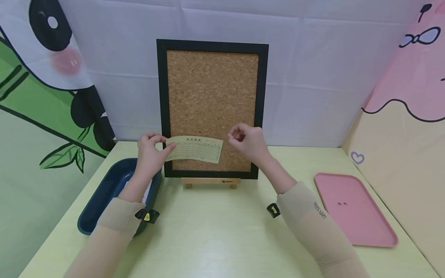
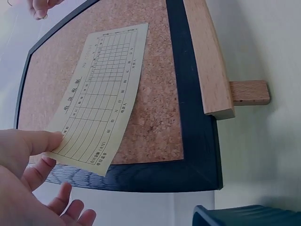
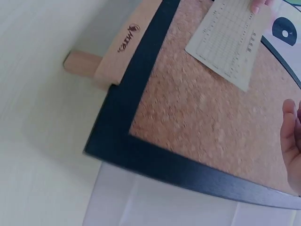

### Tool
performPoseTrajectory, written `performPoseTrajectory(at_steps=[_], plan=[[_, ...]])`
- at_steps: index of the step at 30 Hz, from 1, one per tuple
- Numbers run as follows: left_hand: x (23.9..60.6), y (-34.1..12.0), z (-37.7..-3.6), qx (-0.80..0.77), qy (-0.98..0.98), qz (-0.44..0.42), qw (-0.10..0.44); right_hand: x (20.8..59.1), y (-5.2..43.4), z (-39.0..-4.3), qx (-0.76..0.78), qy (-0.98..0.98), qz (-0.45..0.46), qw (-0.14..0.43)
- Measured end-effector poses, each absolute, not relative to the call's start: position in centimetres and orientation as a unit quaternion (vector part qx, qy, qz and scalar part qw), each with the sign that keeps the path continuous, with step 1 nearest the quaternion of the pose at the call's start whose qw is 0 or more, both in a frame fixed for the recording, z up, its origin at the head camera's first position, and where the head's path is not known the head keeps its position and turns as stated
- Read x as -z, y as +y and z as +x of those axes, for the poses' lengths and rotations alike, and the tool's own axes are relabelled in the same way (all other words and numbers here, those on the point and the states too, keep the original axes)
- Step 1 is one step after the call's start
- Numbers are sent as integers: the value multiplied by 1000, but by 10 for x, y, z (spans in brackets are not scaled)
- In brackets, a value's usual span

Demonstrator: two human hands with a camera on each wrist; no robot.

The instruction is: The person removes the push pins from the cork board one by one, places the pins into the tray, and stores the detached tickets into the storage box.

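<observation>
My left hand [image 1: 152,148] pinches the left end of a pale yellow printed receipt slip [image 1: 203,150], thumb in front. The slip lies sideways across the lower part of a cork board [image 1: 213,92] and bows slightly. Close to the slip's right end is my right hand [image 1: 248,141], its thumb and index finger brought together before the cork. I cannot tell whether something small is between those fingertips. The right wrist view catches only part of this hand [image 3: 291,141], at its right edge. A black frame [image 1: 213,174] surrounds the cork.
The board stands on a small wooden easel [image 1: 210,180] against a cloth backdrop [image 1: 306,85]. On the left, a dark blue tray [image 1: 101,193] with pale paper in it sits partly under my left arm. A pink tray [image 1: 361,216] at right holds two tiny dark things [image 1: 342,203].
</observation>
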State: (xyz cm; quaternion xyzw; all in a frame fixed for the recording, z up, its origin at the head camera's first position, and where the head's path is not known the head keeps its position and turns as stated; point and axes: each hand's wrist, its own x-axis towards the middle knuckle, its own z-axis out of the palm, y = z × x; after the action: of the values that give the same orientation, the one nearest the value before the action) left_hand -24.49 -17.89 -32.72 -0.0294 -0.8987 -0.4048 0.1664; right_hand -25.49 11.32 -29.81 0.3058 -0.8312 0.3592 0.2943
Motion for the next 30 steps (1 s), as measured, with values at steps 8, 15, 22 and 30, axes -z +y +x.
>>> performPoseTrajectory(at_steps=[8,15,22,30], plan=[[318,-180,-234,378,-902,-76,193,283,151,-238,-376,-845,285,252],[310,-179,-224,360,-908,-82,195,273,183,-220,-373,-860,250,241],[302,-181,-216,341,-917,-83,189,271,213,-202,-347,-873,233,249],[289,-183,-201,323,-924,-81,186,274,244,-177,-335,-872,235,270]])
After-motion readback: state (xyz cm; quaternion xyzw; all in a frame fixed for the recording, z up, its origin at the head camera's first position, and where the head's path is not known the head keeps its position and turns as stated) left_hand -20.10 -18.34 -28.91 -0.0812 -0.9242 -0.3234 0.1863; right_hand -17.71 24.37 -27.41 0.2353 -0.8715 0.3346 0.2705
